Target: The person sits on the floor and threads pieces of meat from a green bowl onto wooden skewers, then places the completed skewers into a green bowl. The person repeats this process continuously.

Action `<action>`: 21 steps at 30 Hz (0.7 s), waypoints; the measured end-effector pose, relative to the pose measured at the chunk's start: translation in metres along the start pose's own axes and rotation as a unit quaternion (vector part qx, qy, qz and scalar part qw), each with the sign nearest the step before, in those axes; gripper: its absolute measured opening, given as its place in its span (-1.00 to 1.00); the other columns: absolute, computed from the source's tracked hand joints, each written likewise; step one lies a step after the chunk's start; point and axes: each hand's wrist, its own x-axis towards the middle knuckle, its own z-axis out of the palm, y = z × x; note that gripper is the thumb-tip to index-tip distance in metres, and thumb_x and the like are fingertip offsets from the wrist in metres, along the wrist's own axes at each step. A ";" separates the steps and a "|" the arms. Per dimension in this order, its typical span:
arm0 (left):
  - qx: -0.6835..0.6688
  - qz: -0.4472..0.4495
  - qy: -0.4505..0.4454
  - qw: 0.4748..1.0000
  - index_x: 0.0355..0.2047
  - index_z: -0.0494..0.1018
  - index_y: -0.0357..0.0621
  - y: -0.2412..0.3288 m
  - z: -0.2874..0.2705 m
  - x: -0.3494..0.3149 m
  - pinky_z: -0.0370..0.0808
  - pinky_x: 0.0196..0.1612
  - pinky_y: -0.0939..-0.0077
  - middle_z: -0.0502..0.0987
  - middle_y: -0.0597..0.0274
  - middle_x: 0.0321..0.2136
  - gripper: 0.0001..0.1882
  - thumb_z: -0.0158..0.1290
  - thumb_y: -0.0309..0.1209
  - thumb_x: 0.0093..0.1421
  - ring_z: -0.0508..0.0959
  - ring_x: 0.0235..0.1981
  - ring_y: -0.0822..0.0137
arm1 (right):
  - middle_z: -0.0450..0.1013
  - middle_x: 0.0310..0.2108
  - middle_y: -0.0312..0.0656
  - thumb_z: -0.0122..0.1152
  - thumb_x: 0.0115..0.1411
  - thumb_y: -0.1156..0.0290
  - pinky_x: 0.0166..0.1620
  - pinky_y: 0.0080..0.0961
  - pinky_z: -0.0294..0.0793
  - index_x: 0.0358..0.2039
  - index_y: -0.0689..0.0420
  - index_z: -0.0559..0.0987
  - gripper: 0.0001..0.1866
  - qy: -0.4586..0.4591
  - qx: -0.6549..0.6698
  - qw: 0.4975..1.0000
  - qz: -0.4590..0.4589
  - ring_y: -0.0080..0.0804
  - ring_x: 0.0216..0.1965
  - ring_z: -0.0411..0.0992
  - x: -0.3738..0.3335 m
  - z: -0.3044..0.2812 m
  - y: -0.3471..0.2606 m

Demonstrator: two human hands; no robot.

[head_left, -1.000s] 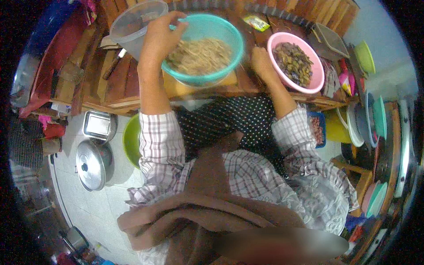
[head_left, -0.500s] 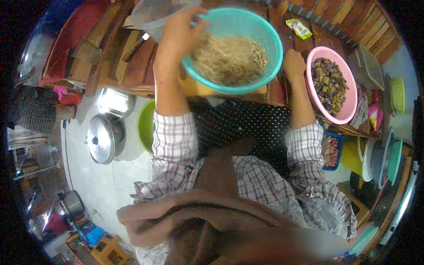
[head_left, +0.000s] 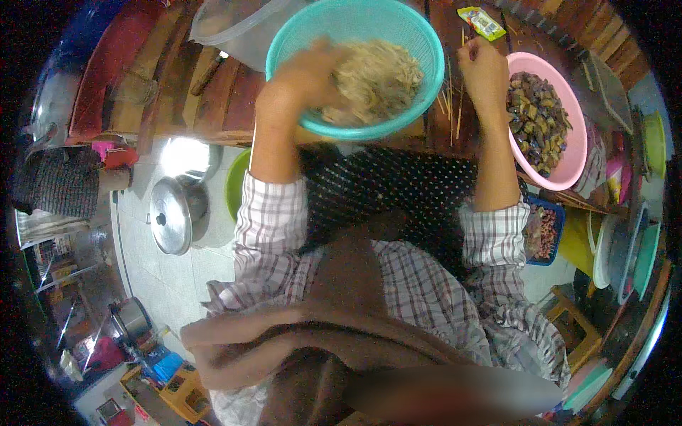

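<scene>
My left hand is inside a turquoise plastic basket, at the left side of a heap of pale beige, stringy food pieces. Motion smears its fingers, so their grip does not show. Beyond the basket's right side, my right hand is closed with its fingertips pressed together over the wooden table. Several thin wooden sticks lie beside it; whether one is pinched in the fingers is unclear. Right of this hand stands a pink basin holding dark brown, chunky food pieces.
A yellow-green sachet lies beyond my right hand. At the far left are a clear plastic container and a dark-handled knife. Below the table, a lidded metal pot stands left and a blue tray of reddish pieces right.
My left hand has gone from the basket's upper left rim down into the pale heap. My right hand has moved up beside the sticks, uncovering several of them. The view has shifted slightly.
</scene>
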 end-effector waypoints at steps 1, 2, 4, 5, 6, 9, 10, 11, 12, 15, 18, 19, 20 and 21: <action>-0.001 0.011 -0.020 1.000 0.14 0.34 -0.06 -0.002 0.003 0.007 0.32 0.19 0.18 0.42 -0.04 0.06 -0.21 0.29 -0.41 -0.21 0.40 0.10 -0.04 | 0.53 -0.41 0.13 0.09 0.14 0.28 -0.24 -0.04 0.49 -0.35 0.19 0.58 -0.76 0.025 0.026 0.999 -0.029 0.16 -0.34 0.50 -0.002 -0.004 0.001; 0.003 0.008 -0.043 0.999 0.13 0.35 -0.06 -0.003 0.005 0.014 0.34 0.18 0.16 0.45 -0.04 0.04 -0.22 0.28 -0.43 -0.21 0.42 0.08 -0.06 | 0.53 -0.41 0.11 0.07 0.16 0.25 -0.25 -0.04 0.48 -0.34 0.19 0.57 -0.74 0.033 0.047 0.998 -0.018 0.16 -0.34 0.50 -0.001 -0.008 0.002; 0.003 -0.009 -0.080 0.997 0.11 0.37 -0.07 -0.006 0.007 0.025 0.40 0.12 0.17 0.50 -0.02 -0.03 -0.26 0.26 -0.46 -0.19 0.48 0.01 -0.05 | 0.53 -0.41 0.12 0.07 0.17 0.25 -0.26 -0.03 0.48 -0.32 0.19 0.56 -0.74 0.063 0.056 0.996 -0.014 0.15 -0.34 0.50 -0.001 -0.015 0.005; -0.007 -0.005 -0.098 0.995 0.10 0.38 -0.08 -0.007 0.004 0.028 0.43 0.09 0.18 0.53 -0.01 -0.06 -0.28 0.25 -0.47 -0.19 0.51 -0.02 -0.04 | 0.52 -0.42 0.13 0.06 0.17 0.25 -0.26 -0.03 0.48 -0.31 0.18 0.56 -0.74 0.062 0.051 0.996 0.024 0.15 -0.34 0.50 0.001 -0.018 0.004; -0.023 -0.010 -0.069 0.997 0.05 0.42 -0.11 -0.009 0.003 0.030 0.44 0.05 0.19 0.53 -0.05 -0.10 -0.33 0.26 -0.43 -0.18 0.52 -0.05 -0.02 | 0.52 -0.43 0.14 0.05 0.19 0.28 -0.27 -0.02 0.47 -0.30 0.18 0.56 -0.76 0.080 0.033 0.996 0.021 0.16 -0.35 0.50 0.000 -0.020 0.006; -0.098 0.012 0.017 0.995 -0.05 0.49 -0.18 -0.020 -0.025 0.022 0.49 -0.08 0.24 0.56 -0.11 -0.19 -0.42 0.28 -0.34 -0.16 0.56 -0.13 0.04 | 0.51 -0.43 0.16 0.02 0.21 0.27 -0.27 0.01 0.46 -0.29 0.19 0.55 -0.74 0.116 0.058 0.991 -0.008 0.18 -0.36 0.49 0.005 -0.023 0.000; -0.122 0.005 0.034 0.992 -0.05 0.49 -0.19 -0.021 -0.033 0.020 0.50 -0.11 0.26 0.57 -0.10 -0.20 -0.42 0.28 -0.34 -0.16 0.58 -0.17 0.06 | 0.51 -0.43 0.17 0.01 0.22 0.27 -0.27 0.02 0.45 -0.28 0.20 0.55 -0.74 0.123 0.059 0.991 -0.011 0.19 -0.36 0.49 0.005 -0.022 0.000; -0.158 0.014 0.064 0.985 -0.05 0.48 -0.20 -0.022 -0.042 0.017 0.51 -0.15 0.29 0.58 -0.09 -0.22 -0.42 0.28 -0.35 -0.15 0.60 -0.21 0.08 | 0.51 -0.43 0.17 0.01 0.21 0.27 -0.27 0.02 0.45 -0.27 0.20 0.55 -0.74 0.119 0.053 0.991 -0.007 0.19 -0.36 0.49 0.005 -0.022 -0.001; -0.175 0.009 0.047 0.983 0.05 0.40 -0.20 -0.022 -0.053 0.015 0.49 -0.04 0.40 0.56 0.12 -0.14 -0.42 0.26 -0.43 -0.02 0.54 -0.10 0.30 | 0.51 -0.43 0.17 0.01 0.21 0.27 -0.27 0.02 0.45 -0.27 0.20 0.55 -0.73 0.116 0.044 0.992 -0.006 0.19 -0.36 0.48 0.005 -0.022 0.000; -0.161 0.063 0.138 0.975 0.05 0.40 -0.18 -0.009 -0.071 0.029 0.49 -0.04 0.41 0.56 0.15 -0.15 -0.45 0.23 -0.45 0.00 0.53 -0.12 0.31 | 0.51 -0.43 0.15 0.02 0.21 0.25 -0.26 0.01 0.46 -0.26 0.17 0.56 -0.73 0.112 0.056 0.992 -0.020 0.21 -0.35 0.48 0.006 -0.020 0.005; -0.143 0.122 0.119 0.975 -0.16 0.46 -0.27 0.007 -0.078 0.043 0.45 -0.08 0.42 0.51 0.05 -0.22 -0.67 0.16 -0.56 0.01 0.53 -0.16 0.18 | 0.52 -0.43 0.14 0.02 0.21 0.24 -0.26 0.01 0.46 -0.26 0.17 0.57 -0.72 0.108 0.051 0.992 -0.029 0.20 -0.35 0.49 0.008 -0.017 0.011; -0.088 0.164 0.132 0.973 -0.21 0.47 -0.31 0.012 -0.075 0.047 0.44 -0.08 0.41 0.49 0.01 -0.25 -0.72 0.13 -0.61 0.00 0.52 -0.16 0.09 | 0.52 -0.43 0.13 0.02 0.21 0.24 -0.26 0.00 0.46 -0.26 0.16 0.57 -0.72 0.106 0.042 0.993 -0.034 0.19 -0.35 0.49 0.008 -0.016 0.012; -0.116 0.171 0.125 0.970 -0.21 0.49 -0.28 0.018 -0.071 0.053 0.44 -0.06 0.38 0.50 0.02 -0.18 -0.67 0.15 -0.64 -0.06 0.53 -0.12 0.09 | 0.52 -0.43 0.13 0.03 0.21 0.24 -0.25 0.00 0.47 -0.26 0.16 0.58 -0.72 0.098 0.032 0.994 -0.029 0.18 -0.35 0.49 0.008 -0.015 0.013; -0.085 0.162 0.121 0.976 -0.22 0.49 -0.28 0.021 -0.067 0.054 0.44 -0.05 0.36 0.51 0.02 -0.16 -0.68 0.16 -0.62 -0.06 0.52 -0.11 0.08 | 0.52 -0.43 0.13 0.03 0.21 0.24 -0.25 -0.01 0.47 -0.26 0.16 0.58 -0.72 0.095 0.038 0.994 -0.033 0.18 -0.36 0.49 0.009 -0.014 0.013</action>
